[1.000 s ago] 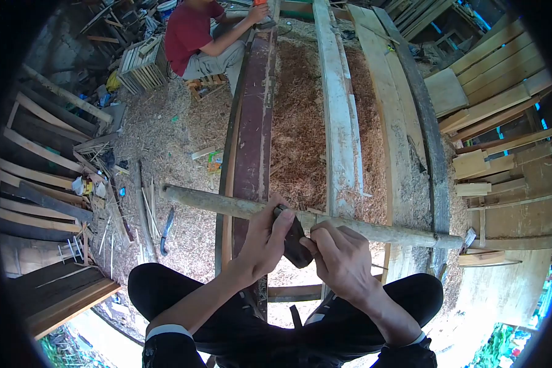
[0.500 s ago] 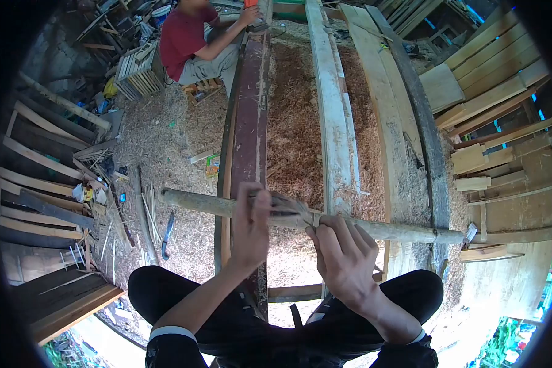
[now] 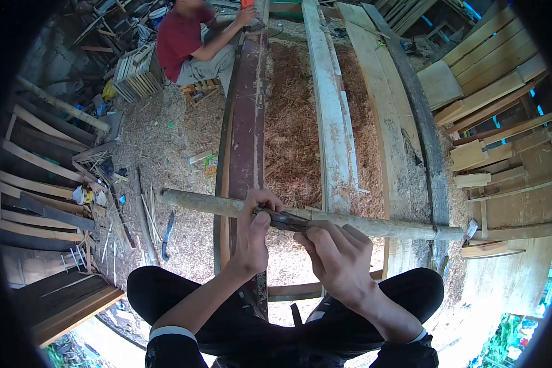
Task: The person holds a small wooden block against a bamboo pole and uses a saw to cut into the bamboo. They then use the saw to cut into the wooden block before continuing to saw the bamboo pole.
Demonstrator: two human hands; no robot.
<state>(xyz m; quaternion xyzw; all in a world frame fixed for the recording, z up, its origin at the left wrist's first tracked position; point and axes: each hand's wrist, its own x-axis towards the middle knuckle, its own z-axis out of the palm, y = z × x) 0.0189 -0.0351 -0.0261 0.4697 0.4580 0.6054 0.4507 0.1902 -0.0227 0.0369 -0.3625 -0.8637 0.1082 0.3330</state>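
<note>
In the head view, both hands are up at the middle and both are busy. The left hand (image 3: 253, 239) has its fingers wrapped round the left end of a dark, narrow object (image 3: 285, 221), thumb pressed along the near side. Over on the right, the right hand (image 3: 343, 260) has its fingers curled in, thumb and forefinger closed at the object's right end; whether they pinch something small there is too hard to tell. So the dark object lies between the two hands, nearly level, its right end a touch nearer.

Just behind it runs a long round pole (image 3: 398, 230), left to right across a maroon board (image 3: 245, 135) and a whitish board (image 3: 332, 129); whether the object touches the pole, the view does not show. Pale planks (image 3: 389, 116) stretch away on the right.

Down on the left, a knife (image 3: 167, 238) with a dark handle lies on the shavings-strewn floor (image 3: 165, 147), its handle end nearer. Beneath the hands, the wearer's black-clad knees (image 3: 411, 297) are bent out to either side. And at the far left, a person in a red shirt (image 3: 181, 46) sits by the maroon board, a hand on an orange tool (image 3: 246, 4), near a slatted crate (image 3: 135, 73).
</note>
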